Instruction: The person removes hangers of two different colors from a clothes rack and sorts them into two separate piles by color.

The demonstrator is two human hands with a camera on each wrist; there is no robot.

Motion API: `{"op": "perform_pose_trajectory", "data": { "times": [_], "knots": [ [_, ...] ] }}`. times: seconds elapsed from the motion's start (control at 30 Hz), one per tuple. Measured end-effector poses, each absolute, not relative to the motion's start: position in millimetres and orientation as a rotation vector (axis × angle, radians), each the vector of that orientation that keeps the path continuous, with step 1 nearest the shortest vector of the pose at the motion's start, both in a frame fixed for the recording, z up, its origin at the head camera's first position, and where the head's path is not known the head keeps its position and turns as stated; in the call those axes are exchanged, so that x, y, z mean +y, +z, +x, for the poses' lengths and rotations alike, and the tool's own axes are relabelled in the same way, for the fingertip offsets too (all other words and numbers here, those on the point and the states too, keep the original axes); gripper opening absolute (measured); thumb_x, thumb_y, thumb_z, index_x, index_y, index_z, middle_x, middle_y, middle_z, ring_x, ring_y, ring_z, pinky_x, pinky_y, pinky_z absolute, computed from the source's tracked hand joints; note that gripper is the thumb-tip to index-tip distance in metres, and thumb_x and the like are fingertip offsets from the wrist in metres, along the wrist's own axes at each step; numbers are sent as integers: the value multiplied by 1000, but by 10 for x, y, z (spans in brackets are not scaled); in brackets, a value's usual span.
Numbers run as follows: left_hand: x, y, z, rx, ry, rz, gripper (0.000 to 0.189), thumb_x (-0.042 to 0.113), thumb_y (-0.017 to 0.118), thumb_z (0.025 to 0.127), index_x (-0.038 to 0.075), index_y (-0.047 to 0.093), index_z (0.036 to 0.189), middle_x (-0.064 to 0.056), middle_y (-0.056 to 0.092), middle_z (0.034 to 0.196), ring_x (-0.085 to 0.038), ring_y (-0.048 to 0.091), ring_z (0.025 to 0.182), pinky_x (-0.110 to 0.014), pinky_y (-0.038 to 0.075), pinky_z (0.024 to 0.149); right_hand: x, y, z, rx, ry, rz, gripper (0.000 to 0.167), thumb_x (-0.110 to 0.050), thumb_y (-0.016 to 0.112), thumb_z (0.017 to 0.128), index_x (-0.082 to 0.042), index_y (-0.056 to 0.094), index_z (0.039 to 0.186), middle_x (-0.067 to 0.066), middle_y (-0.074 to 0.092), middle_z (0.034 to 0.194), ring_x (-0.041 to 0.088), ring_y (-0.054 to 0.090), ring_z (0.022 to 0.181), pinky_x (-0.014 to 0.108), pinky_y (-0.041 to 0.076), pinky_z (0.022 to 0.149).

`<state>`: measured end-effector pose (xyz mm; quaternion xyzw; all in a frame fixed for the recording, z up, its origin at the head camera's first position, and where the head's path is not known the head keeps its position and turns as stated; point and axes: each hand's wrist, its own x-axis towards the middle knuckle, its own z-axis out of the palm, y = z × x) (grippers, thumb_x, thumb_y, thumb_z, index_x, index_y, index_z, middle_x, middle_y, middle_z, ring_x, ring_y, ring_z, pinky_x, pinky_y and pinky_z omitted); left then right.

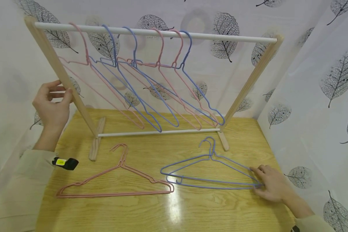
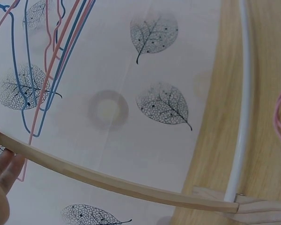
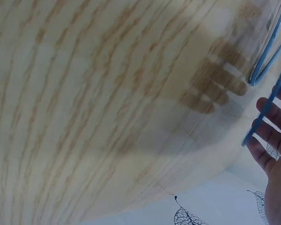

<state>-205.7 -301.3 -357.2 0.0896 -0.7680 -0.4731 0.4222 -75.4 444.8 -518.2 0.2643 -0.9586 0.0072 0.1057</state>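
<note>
My left hand (image 1: 53, 103) grips the left wooden upright (image 1: 50, 54) of a garment rack, thumb in front and fingers behind; the left wrist view shows the same upright (image 2: 107, 179). Over to the right, my right hand (image 1: 271, 183) holds the right end of a blue clothes hanger (image 1: 210, 157), one of two lying overlapped on the table. In the right wrist view its blue wire (image 3: 267, 108) crosses the fingers, with the thumb mostly out of frame. Two pink hangers (image 1: 122, 163) lie nearly stacked at front left, untouched.
Several pink and blue hangers (image 1: 115, 59) hang from the rack's white top rail (image 1: 235, 38). A white lower bar (image 1: 159, 132) joins the wooden feet, which stand on the wood-grain table (image 1: 127, 216). A leaf-print sheet (image 1: 316, 106) covers the back and sides.
</note>
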Motion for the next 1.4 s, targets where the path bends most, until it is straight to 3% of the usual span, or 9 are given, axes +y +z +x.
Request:
{"op": "perform_pose_trajectory", "data": {
  "times": [0.13, 0.33, 0.67, 0.83, 0.97, 1.03, 1.27, 1.4],
  "knots": [
    [-3006, -3561, -2054, -1926, -1185, 240, 28, 19, 75, 96, 17, 76, 124, 35, 62, 91, 15, 60, 77, 2, 49, 66, 4404, -5153, -762, -2837, 6, 779, 81, -56, 90, 66, -9, 71, 129, -4, 62, 100, 11, 55, 84, 29, 47, 66],
    [-2977, -3550, -2045, -1926, -1171, 244, 28, 17, 74, 97, 14, 76, 124, 36, 61, 91, 17, 59, 78, 2, 48, 66, 4311, -5073, -876, -2790, 39, 804, 81, -52, 88, 71, -5, 67, 134, 4, 66, 107, 21, 63, 91, 41, 55, 72],
    [-2984, -3562, -2051, -1914, -1185, 238, 27, 17, 75, 96, 15, 76, 123, 36, 62, 90, 16, 60, 77, 1, 49, 66, 4056, -4732, -1145, -2635, 162, 767, 84, -50, 85, 75, -4, 62, 141, 17, 68, 114, 35, 67, 93, 50, 57, 65],
    [-2969, -3538, -2049, -1912, -1198, 242, 27, 16, 75, 96, 14, 76, 124, 35, 62, 90, 15, 60, 78, 2, 49, 66, 3831, -4536, -1304, -2514, 243, 754, 81, -66, 62, 94, -2, 62, 142, 22, 67, 111, 39, 66, 91, 54, 57, 64],
    [-2961, -3537, -2043, -1914, -1186, 249, 27, 16, 74, 97, 13, 76, 124, 36, 61, 90, 17, 60, 77, 2, 48, 66, 3575, -4356, -1446, -2371, 278, 731, 87, -75, 40, 101, -1, 64, 139, 23, 68, 107, 37, 65, 81, 51, 52, 55],
    [-2961, -3542, -2043, -1913, -1185, 250, 27, 16, 75, 96, 13, 76, 124, 36, 61, 90, 17, 59, 76, 2, 48, 66, 3427, -4257, -1505, -2305, 308, 708, 85, -74, 41, 102, 0, 66, 136, 22, 69, 105, 35, 64, 78, 49, 50, 51],
    [-2966, -3555, -2052, -1922, -1166, 240, 28, 16, 74, 97, 12, 76, 124, 37, 60, 90, 17, 59, 77, 3, 47, 66, 2923, -3893, -1713, -2236, 497, 621, 85, -74, 47, 101, 2, 65, 134, 24, 67, 107, 40, 64, 87, 51, 50, 64],
    [-2953, -3549, -2054, -1912, -1172, 236, 27, 15, 74, 97, 12, 76, 124, 37, 60, 90, 17, 59, 77, 3, 47, 66, 2659, -3692, -1820, -2229, 526, 606, 86, -75, 47, 100, 2, 65, 135, 25, 68, 108, 42, 65, 88, 50, 51, 63]
  ]
}}
